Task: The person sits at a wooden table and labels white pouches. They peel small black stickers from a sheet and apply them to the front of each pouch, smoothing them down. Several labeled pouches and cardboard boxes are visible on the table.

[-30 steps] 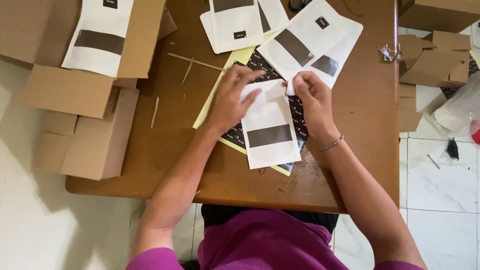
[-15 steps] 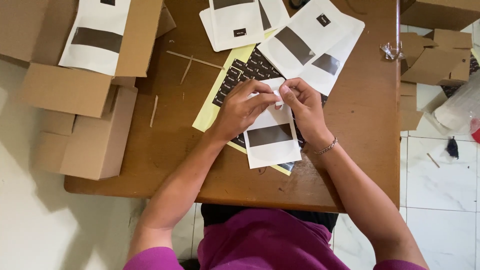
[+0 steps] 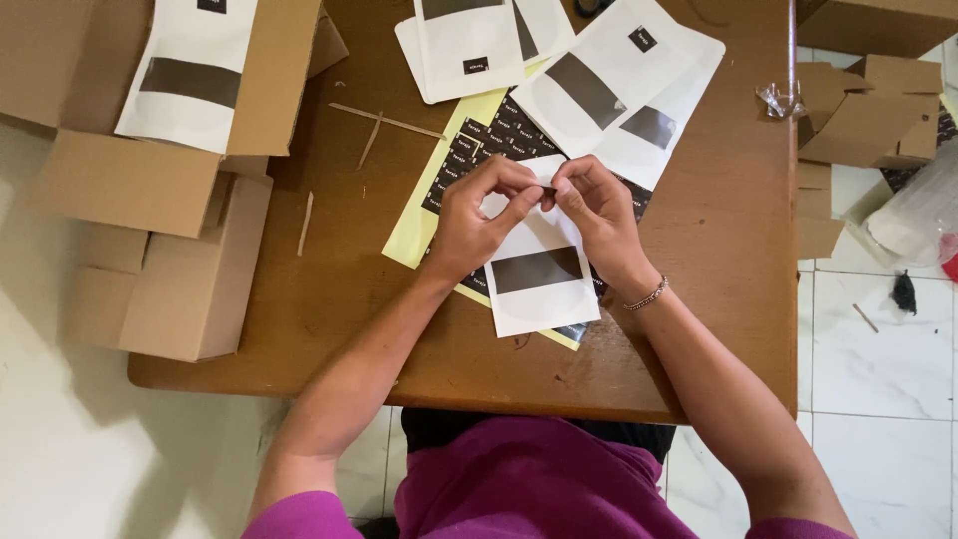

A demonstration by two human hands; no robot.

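Both hands, flat on the white pouch [image 3: 534,269] a second ago, have lifted to its top edge: left hand [image 3: 477,222] and right hand [image 3: 597,218] now pinch there, fingertips meeting, with the pouch drawn slightly toward the table's near edge.

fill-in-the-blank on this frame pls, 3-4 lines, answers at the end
1. The left hand and right hand meet at the top edge of a white ____ with a dark window band.
2. That pouch lies on a yellow sticker sheet, which rests on a brown wooden ____.
3. The right wrist wears a thin ____.
4. Folded cardboard boxes sit at the table's ____ edge as the picture shows it.

Missing words: pouch; table; bracelet; left
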